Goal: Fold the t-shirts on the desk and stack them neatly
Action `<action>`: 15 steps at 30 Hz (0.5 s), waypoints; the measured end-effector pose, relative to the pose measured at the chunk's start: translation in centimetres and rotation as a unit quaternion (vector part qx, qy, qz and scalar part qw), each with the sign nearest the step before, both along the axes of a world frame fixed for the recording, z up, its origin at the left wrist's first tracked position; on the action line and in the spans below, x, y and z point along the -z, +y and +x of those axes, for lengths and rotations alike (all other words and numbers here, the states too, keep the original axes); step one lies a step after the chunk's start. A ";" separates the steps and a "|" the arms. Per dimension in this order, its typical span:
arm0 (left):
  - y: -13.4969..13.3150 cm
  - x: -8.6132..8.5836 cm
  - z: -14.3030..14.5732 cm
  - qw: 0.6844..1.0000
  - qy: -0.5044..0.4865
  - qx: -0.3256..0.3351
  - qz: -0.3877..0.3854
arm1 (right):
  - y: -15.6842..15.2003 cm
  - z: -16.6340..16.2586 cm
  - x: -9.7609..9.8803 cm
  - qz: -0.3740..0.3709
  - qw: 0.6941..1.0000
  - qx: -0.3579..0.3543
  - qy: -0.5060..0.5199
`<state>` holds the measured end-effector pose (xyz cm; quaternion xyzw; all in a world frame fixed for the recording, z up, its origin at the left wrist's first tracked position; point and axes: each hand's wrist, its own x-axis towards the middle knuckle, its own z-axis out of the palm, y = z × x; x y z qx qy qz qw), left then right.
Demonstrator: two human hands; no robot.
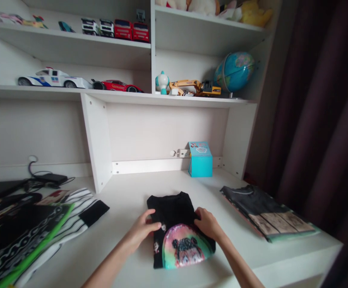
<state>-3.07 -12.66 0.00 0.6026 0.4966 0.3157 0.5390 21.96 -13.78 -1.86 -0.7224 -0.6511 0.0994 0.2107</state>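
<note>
A folded black T-shirt [174, 210] with a shiny pink and green rainbow-shaped print lies on the white desk in front of me, collar pointing away. At its left edge, my left hand [142, 229] has thumb and fingers spread apart, the tips touching the cloth. Opposite it, my right hand [206, 223] has its fingers bent together on the shirt's right edge, pinching the fabric there. Part of the right fingertips is hidden by the hand itself.
A folded grey and beige garment [264, 212] lies to the right. Striped clothing [75, 216] and a black garment with green edging [27, 236] lie left. A turquoise desk calendar [201, 165] stands behind, below shelves [126, 95] holding toy cars and a globe [238, 71].
</note>
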 end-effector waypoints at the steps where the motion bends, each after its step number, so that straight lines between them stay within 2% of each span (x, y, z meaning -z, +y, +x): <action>1: -0.6 -0.3 0.5 0.999 -0.033 -0.002 -0.015 | -0.4 0.7 -0.3 0.007 1.000 -0.007 0.010; 3: -1.9 -0.7 1.9 0.998 -0.058 -0.007 -0.019 | -1.2 2.4 -0.9 0.020 0.999 -0.018 0.026; 5: -2.8 -0.9 3.9 0.999 -0.044 -0.002 -0.002 | -2.1 4.3 -1.5 0.032 0.999 -0.026 0.034; 9: -3.4 -1.5 9.1 0.995 -0.021 0.031 0.093 | -4.3 9.5 -2.7 0.097 0.994 -0.015 0.050; 12: -3.0 -2.8 14.0 0.985 -0.032 0.068 0.157 | -6.0 14.6 -4.5 0.167 0.984 0.023 0.053; 15: -2.1 -4.6 19.7 0.973 -0.052 0.101 0.203 | -6.9 20.4 -7.0 0.204 0.975 0.089 0.001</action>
